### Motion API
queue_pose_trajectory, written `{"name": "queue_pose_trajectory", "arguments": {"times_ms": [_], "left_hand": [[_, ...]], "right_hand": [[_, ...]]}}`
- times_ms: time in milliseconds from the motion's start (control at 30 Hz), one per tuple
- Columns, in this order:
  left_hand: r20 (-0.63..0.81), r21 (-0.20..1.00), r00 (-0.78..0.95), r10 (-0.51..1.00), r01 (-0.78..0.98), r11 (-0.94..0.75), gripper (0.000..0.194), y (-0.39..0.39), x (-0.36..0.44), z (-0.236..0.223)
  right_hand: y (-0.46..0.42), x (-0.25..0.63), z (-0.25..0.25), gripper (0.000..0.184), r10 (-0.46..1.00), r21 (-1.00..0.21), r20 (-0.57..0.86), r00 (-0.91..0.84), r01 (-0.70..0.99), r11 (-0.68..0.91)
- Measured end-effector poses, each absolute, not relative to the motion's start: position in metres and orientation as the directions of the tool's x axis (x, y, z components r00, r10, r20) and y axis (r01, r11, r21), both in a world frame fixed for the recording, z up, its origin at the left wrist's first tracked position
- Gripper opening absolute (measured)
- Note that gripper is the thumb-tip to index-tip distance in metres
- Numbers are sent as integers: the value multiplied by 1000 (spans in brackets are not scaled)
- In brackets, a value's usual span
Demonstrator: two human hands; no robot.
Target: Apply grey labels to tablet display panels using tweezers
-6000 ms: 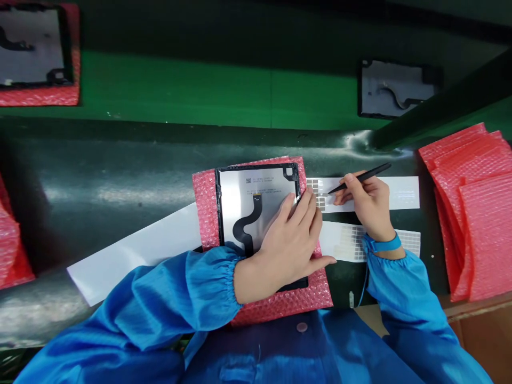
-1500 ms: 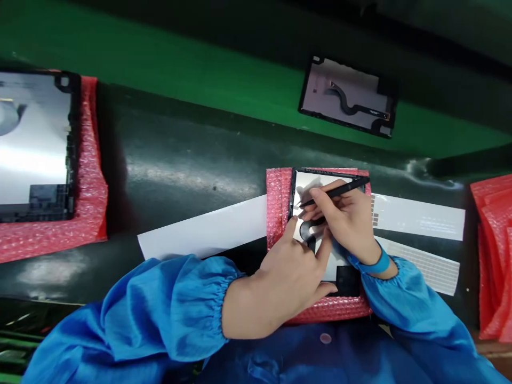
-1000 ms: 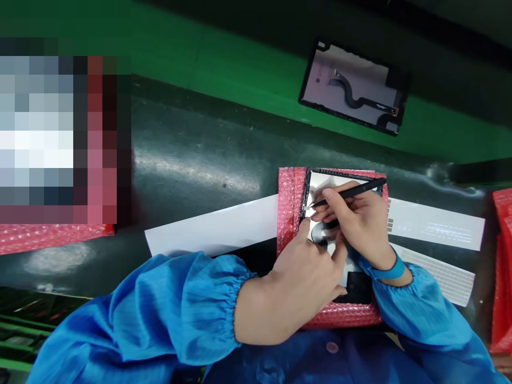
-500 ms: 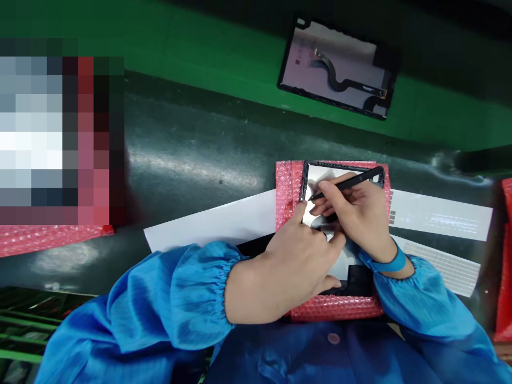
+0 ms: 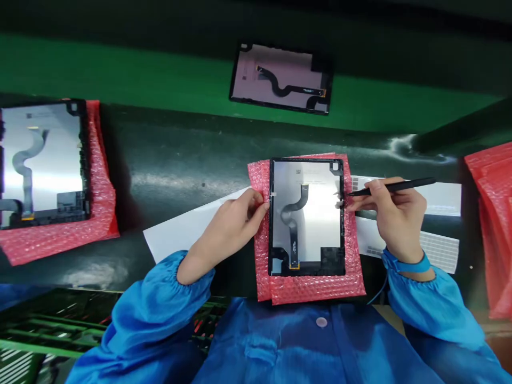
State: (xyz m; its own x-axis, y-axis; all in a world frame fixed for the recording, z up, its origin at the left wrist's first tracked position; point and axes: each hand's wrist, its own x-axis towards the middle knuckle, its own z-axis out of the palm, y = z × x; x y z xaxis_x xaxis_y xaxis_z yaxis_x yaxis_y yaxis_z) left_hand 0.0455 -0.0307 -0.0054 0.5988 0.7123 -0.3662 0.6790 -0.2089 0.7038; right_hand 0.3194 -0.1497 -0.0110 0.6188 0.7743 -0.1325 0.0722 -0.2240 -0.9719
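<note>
A tablet screen (image 5: 316,213) lies back side up on red bubble-wrap bags (image 5: 320,290), its dark curved ribbon cable (image 5: 287,214) in plain view. At the screen's left edge is my left hand (image 5: 236,221), its thumb and forefinger closed together over the bag, close to a small pale tab (image 5: 273,194). Whatever lies between those fingertips is too small to make out. My right hand (image 5: 394,213) grips slim black tweezers (image 5: 408,184) like a pen, their points at the screen's right edge. Partly under the bags and right hand are white sticker strips (image 5: 444,200) with small squares.
Another screen (image 5: 56,160) rests on red bubble wrap (image 5: 60,242) at the left. A third screen (image 5: 282,80) lies on the green surface (image 5: 160,80) at the back. More red bubble bags (image 5: 494,224) are piled at the right. Green crates (image 5: 52,330) stand below the table edge.
My left hand has drawn back from over the screen to its left edge. My right hand has moved right with the tweezers, from the left edge to the right edge, uncovering the screen.
</note>
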Motion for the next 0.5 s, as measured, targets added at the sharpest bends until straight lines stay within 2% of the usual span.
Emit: {"name": "queue_pose_trajectory", "arguments": {"times_ms": [100, 200, 367, 500], "left_hand": [[-381, 792, 557, 738, 608, -50, 24, -34, 47, -12], [-401, 824, 505, 764, 564, 59, 25, -31, 48, -13], [-419, 818, 468, 778, 566, 100, 31, -28, 56, -9], [-413, 821, 460, 786, 562, 103, 24, -27, 63, -10]], "right_hand": [[-157, 329, -22, 39, 753, -975, -156, 639, 20, -219], [-159, 334, -27, 43, 738, -981, -157, 656, -21, -191], [-160, 337, -30, 42, 727, -984, -170, 665, -82, -155], [-162, 338, -34, 45, 728, -979, -203, 655, -150, -138]]}}
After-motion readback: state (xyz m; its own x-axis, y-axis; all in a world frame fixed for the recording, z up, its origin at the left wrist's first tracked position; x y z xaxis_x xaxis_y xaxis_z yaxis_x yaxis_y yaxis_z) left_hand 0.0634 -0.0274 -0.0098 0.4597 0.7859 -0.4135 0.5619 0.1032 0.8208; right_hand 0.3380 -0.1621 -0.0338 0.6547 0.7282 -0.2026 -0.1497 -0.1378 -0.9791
